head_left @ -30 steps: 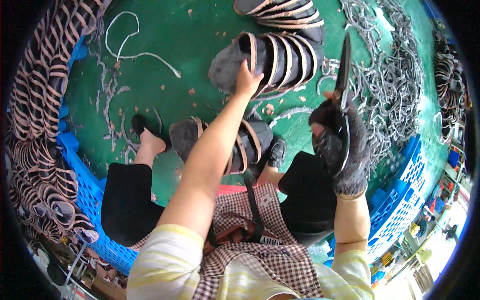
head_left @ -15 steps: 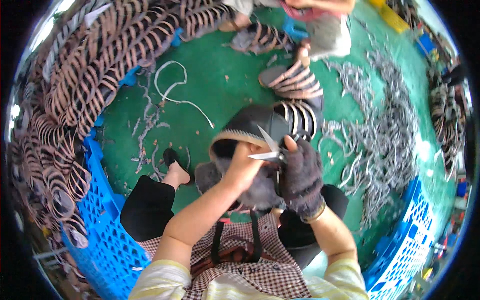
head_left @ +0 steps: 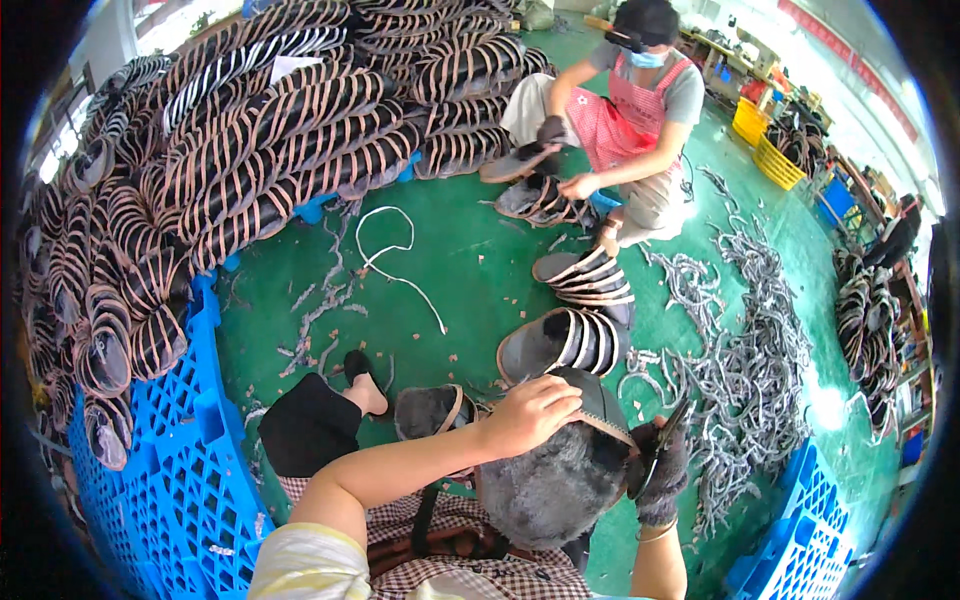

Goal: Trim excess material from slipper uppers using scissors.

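Observation:
A black slipper [head_left: 583, 388] with grey fur inside [head_left: 548, 488] and a toothed beige edging is tilted over my lap. My left hand [head_left: 535, 412] is closed on its edging, fingers bent over the rim. My right hand [head_left: 662, 480], in a dark fingerless glove, grips dark-handled scissors [head_left: 660, 448] beside the slipper's right side. The scissors point upward, and it is hard to see whether their blades are apart. Close on the left, another grey fur-lined slipper [head_left: 425, 412] lies by my lap, partly covered by my forearm.
Nested striped slippers [head_left: 565, 342] run away from me toward a seated co-worker [head_left: 640, 110] handling slippers. Large stacks [head_left: 290, 140] fill the far left. Grey fur trimmings [head_left: 750, 360] heap at right. Blue plastic pallets [head_left: 190, 430] stand at both sides; a white cord [head_left: 385, 265] lies on the green floor.
The slipper has been turned so its fur interior faces me. My left hand has moved from its opening to the rim; my right hand shifted right and down with the scissors. My view has lifted.

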`<state>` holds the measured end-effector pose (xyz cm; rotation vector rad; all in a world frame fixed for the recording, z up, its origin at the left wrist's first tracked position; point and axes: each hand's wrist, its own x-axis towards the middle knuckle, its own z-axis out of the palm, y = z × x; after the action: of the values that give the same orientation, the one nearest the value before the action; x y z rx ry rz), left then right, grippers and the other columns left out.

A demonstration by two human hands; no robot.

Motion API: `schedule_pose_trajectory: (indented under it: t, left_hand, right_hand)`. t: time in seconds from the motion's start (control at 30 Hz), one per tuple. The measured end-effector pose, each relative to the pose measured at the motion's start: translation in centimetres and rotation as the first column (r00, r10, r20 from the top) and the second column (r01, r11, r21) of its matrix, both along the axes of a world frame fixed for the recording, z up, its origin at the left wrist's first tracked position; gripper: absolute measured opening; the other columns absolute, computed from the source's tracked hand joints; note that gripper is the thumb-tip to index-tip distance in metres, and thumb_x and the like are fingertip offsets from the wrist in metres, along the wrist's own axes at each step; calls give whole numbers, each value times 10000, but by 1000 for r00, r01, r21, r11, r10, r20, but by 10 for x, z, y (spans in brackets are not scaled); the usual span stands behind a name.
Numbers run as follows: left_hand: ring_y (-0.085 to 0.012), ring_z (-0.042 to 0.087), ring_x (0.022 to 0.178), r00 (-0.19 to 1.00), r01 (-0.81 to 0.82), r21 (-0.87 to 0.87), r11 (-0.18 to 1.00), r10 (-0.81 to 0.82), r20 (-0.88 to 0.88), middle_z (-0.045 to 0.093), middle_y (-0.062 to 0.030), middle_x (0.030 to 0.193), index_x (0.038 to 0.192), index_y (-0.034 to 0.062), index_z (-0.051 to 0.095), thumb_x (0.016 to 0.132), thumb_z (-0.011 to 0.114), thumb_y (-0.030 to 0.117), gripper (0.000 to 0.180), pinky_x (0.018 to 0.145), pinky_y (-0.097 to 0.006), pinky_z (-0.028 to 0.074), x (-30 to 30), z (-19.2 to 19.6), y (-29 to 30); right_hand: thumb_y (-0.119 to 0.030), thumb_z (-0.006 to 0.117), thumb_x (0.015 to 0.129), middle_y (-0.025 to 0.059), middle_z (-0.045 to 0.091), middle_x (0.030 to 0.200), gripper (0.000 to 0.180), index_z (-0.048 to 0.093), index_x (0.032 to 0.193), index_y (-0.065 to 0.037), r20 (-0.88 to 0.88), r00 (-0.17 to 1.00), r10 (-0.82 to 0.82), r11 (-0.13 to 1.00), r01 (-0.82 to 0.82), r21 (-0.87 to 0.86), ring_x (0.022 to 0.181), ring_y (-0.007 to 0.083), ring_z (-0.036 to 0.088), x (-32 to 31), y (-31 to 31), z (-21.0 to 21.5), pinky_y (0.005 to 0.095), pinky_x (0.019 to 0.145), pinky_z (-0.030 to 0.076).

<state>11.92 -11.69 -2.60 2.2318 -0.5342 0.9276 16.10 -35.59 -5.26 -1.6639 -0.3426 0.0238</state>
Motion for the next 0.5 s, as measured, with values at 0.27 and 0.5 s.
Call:
schedule_pose_trajectory:
  t: [0.27,0.5]
  left_hand:
    - [-262,528,831,915,99,97,990,-52,-401,539,-73,840,632,70,550,611,683,138,150,721,-361,434,-4,-9,-1]
    - [-268,511,664,809,7,-52,999,-37,-586,501,-119,732,718,-6,479,674,609,-25,139,595,-334,420,-32,-47,48]
  right_hand:
    - [-262,654,753,145,534,1137,537,452,1206,-57,23,959,283,907,-259,-331,1027,251,525,24,-27,-12,347,862,413]
    - [-240,662,750,159,497,1179,473,495,1168,-98,72,973,219,933,-188,-306,1115,293,470,-10,-32,-54,354,922,378]
